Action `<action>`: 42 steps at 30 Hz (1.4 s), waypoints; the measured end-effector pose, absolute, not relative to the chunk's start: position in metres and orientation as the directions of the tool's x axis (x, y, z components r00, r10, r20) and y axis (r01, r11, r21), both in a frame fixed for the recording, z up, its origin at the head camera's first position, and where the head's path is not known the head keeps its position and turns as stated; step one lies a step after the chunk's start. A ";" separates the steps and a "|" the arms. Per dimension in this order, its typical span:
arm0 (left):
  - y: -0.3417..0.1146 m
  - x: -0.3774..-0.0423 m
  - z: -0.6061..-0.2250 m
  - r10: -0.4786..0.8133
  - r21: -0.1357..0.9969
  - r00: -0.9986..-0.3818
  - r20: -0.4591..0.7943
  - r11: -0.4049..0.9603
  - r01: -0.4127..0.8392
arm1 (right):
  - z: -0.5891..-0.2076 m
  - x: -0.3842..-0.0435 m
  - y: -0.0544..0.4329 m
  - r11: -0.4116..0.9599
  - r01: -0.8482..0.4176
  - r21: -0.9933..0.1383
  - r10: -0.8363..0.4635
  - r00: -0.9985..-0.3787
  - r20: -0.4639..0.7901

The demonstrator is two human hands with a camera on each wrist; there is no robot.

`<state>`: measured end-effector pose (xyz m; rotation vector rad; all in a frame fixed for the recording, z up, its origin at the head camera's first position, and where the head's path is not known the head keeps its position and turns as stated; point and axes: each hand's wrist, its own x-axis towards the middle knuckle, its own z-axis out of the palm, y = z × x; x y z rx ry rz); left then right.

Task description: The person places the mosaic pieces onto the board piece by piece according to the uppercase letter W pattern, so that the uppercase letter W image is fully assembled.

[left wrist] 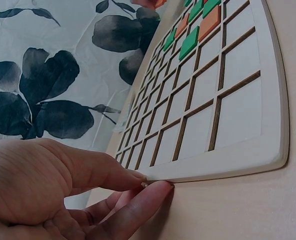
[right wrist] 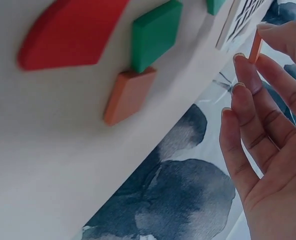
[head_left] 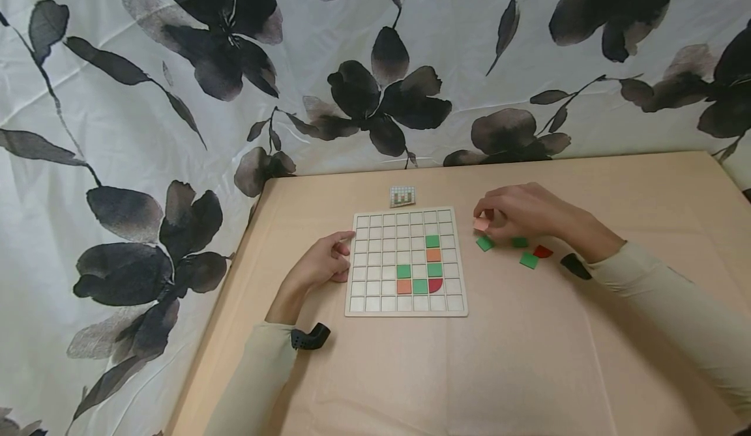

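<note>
A pale square board with a raised grid [head_left: 373, 273] lies flat on the table. Several green and orange squares and one red rounded piece [head_left: 435, 285] sit in its cells. At its left edge, my left hand [head_left: 318, 260] pinches the rim between thumb and finger, as the left wrist view shows up close. To the right of the board, my right hand [head_left: 528, 211] holds a thin orange square tile [right wrist: 256, 46] between thumb and fingertips, raised off the table. Under and beside that hand lie loose green tiles [head_left: 529, 260], a red rounded piece [head_left: 543, 251] and another orange tile [right wrist: 130, 95].
A small card with a printed grid [head_left: 402, 195] rests just beyond the board's far edge. Behind the wooden table [head_left: 516, 358] hangs a white cloth with dark flowers [head_left: 328, 45]. A black wrist strap [head_left: 311, 337] is on the left wrist.
</note>
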<state>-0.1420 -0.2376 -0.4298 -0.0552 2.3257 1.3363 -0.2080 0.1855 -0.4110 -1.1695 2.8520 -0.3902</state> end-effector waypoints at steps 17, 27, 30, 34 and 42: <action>-0.236 -0.142 -0.431 0.181 0.811 -0.897 -0.403 0.526 -0.258 | -0.405 -0.212 0.156 0.641 -0.719 -0.268 -0.738 -0.673 0.042; -0.234 -0.143 -0.431 0.185 0.814 -0.896 -0.403 0.521 -0.258 | -0.405 -0.213 0.145 0.593 -0.756 -0.278 -0.769 -0.634 0.081; -0.234 -0.144 -0.431 0.180 0.811 -0.897 -0.404 0.524 -0.260 | -0.407 -0.215 0.139 0.583 -0.758 -0.292 -0.776 -0.626 0.077; -0.234 -0.144 -0.431 0.173 0.809 -0.897 -0.406 0.525 -0.265 | -0.409 -0.214 0.131 0.571 -0.759 -0.312 -0.784 -0.617 0.069; -0.233 -0.144 -0.430 0.169 0.806 -0.898 -0.406 0.530 -0.265 | -0.414 -0.212 0.118 0.527 -0.782 -0.334 -0.810 -0.580 0.081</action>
